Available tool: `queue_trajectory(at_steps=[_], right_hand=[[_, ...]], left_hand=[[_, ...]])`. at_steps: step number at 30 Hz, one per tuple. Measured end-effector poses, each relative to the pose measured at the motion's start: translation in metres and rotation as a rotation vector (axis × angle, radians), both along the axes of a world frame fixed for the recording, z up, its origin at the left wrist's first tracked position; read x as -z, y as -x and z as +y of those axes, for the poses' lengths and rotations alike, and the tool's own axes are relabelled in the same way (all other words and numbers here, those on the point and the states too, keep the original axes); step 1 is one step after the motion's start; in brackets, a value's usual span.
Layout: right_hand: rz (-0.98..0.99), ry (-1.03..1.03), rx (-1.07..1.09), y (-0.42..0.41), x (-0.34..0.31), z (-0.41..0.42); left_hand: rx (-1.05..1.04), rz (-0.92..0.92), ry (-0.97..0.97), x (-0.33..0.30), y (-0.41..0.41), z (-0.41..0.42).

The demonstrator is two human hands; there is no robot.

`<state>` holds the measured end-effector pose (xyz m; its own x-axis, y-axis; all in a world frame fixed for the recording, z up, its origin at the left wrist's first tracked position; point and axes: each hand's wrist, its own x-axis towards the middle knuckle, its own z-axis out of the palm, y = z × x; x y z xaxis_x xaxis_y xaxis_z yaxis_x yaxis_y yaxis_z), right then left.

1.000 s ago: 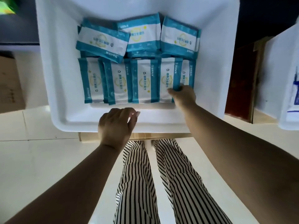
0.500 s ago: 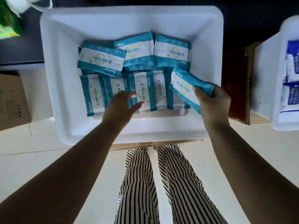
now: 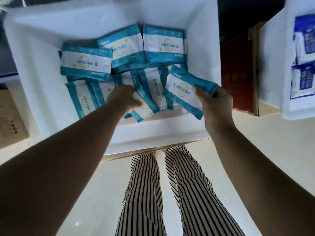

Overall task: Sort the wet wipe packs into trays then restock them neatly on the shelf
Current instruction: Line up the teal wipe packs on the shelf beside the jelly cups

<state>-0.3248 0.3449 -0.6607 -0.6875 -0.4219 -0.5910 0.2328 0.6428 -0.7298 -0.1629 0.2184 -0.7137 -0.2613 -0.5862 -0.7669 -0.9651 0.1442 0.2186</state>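
Wet wipe packs, teal and white, lie in a white tray in front of the person: 3 across the far row, flat and overlapping, and a near row standing more or less on edge, now loosened. Right hand pinches 1 pack by its right end, thumb on top and fingers underneath, holding it tilted just above the right end of the near row. Left hand has its fingers curled down among the near-row packs; it seems to grip another loose pack that sticks out toward the near wall, though the fingertips are hidden. A second white tray with blue packs sits to the right, apart from this one. Cardboard box at left, striped trousers below.

Step in hand, I judge: sorting and tidying packs inside the tray, not yet restocking. Next move probably calls for the left hand to hold the row apart while the right slots its pack in upright, edges aligned with its neighbours. Shelf not in view.
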Motion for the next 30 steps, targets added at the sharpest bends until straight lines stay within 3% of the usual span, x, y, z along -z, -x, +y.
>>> queue_trajectory(at_steps=[7, 13, 19, 22, 30], right_hand=[[-0.231, 0.187, 0.099, 0.02, -0.07, -0.017], [-0.374, 0.371, -0.02, 0.046, -0.184, -0.051], [-0.402, 0.504, -0.136, 0.054, -0.288, -0.059], [-0.402, 0.519, -0.219, 0.054, -0.333, -0.057], [-0.095, 0.621, -0.238, 0.034, -0.453, -0.062]], left_hand=[[-0.737, 0.34, -0.353, -0.102, -0.023, -0.014], [-0.968, 0.667, -0.416, -0.228, -0.013, -0.023], [-0.92, 0.889, -0.352, -0.342, -0.001, -0.036], [-0.77, 0.976, -0.334, -0.395, -0.005, -0.044], [-0.582, 1.164, -0.206, -0.515, -0.023, -0.05]])
